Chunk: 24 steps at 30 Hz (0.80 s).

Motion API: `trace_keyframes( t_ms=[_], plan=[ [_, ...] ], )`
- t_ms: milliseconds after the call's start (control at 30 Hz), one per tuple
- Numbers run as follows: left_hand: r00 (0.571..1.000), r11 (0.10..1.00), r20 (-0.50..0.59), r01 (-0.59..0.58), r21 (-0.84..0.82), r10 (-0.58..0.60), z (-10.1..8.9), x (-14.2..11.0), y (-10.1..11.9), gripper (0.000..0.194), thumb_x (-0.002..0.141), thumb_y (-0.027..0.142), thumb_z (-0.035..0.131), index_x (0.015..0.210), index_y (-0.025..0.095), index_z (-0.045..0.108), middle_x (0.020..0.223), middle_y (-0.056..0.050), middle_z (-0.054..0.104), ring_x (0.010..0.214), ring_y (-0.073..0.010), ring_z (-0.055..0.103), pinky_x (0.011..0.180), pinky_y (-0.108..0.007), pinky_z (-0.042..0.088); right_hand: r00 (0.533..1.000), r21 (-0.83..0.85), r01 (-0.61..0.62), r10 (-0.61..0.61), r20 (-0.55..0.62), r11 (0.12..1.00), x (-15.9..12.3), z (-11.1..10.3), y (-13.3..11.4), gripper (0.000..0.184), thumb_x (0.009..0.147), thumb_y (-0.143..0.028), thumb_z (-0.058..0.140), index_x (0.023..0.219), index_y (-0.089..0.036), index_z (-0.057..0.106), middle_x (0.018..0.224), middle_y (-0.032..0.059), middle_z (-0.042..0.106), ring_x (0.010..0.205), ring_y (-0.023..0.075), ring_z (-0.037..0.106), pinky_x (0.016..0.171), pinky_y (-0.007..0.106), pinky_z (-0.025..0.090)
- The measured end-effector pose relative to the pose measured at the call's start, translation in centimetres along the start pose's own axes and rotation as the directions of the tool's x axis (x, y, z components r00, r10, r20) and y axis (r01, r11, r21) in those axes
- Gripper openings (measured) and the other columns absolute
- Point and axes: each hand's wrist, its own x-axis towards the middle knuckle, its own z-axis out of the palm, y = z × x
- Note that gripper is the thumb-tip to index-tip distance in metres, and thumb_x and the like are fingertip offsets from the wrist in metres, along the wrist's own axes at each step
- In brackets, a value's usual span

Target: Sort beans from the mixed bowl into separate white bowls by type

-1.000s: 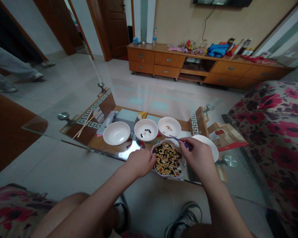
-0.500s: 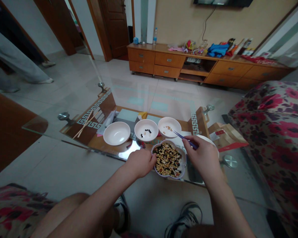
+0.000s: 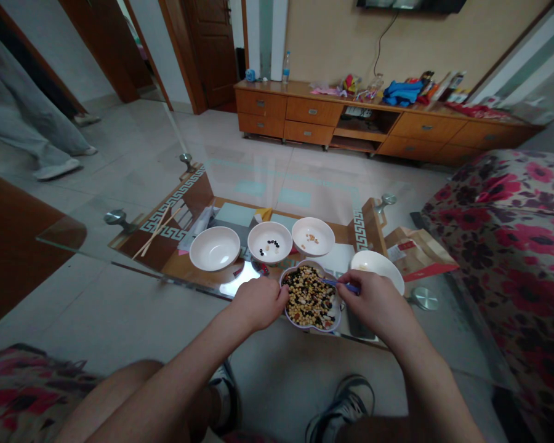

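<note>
Your left hand sits at the left rim of a flower-shaped dish, its fingers curled and pressed together; you cannot tell whether they hold anything. Your right hand pinches blue chopsticks between its fingers, the tips reaching over the mixed beans heaped in the dish, at lower centre on the glass worktop. Whether the tips grip a bean is too small to tell. Above the dish stand a bare white bowl, a white bowl of black beans and a white bowl of pale beans. A white plate lies just beside your right hand.
</note>
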Motion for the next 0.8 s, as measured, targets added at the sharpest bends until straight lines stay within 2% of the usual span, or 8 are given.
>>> trace_keyframes(
  t_ms=[333, 800],
  plan=[
    [1.000, 1.000, -0.009, 0.003, 0.006, -0.003, 0.03, -0.07, 0.02, 0.063, 0.101, 0.047, 0.023, 0.098, 0.014, 0.076, 0.102, -0.020, 0.077, 0.093, -0.0334, 0.074, 0.077, -0.043, 0.055, 0.997, -0.002, 0.019, -0.019, 0.070, 1.000, 0.13, 0.25, 0.20, 0.020, 0.085, -0.033, 0.060, 0.085, -0.025, 0.078, 0.077, 0.0067, 0.075, 0.069, 0.0223, 0.068, 0.062, 0.032, 0.042],
    [1.000, 1.000, -0.006, 0.005, -0.009, -0.005, 0.00, -0.06, -0.01, 0.063, 0.101, 0.047, 0.023, 0.097, 0.014, 0.076, 0.102, -0.021, 0.076, 0.092, -0.0336, 0.074, 0.077, -0.044, 0.055, 0.999, -0.003, 0.043, -0.043, 0.000, 0.999, 0.03, 0.41, -0.37, 0.018, 0.085, -0.031, 0.061, 0.084, -0.026, 0.078, 0.075, 0.0062, 0.075, 0.072, 0.0234, 0.070, 0.063, 0.032, 0.043]
  ],
)
